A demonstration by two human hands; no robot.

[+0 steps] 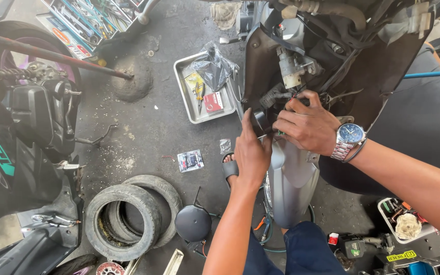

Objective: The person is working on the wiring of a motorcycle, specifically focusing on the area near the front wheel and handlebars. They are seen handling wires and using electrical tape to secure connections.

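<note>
Fingers of right hand (pixel 309 125) pinched on wiring (pixel 281 94) inside opened scooter front (pixel 352 66); left hand (pixel 250 153) flat, fingers extended, bracing grey fender (pixel 291 173). Best kept steady, wires drawn gently, no tugging at connector

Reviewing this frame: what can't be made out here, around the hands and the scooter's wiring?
Head view only:
- Right hand: its fingertips are buried in the wiring, so whatever they pinch is hidden.
- Left hand: its palm faces away; contact with the black part is unclear.
- Scooter body: cut off by the top edge.
- Metal tray: contents partly covered by a plastic bag.
</note>
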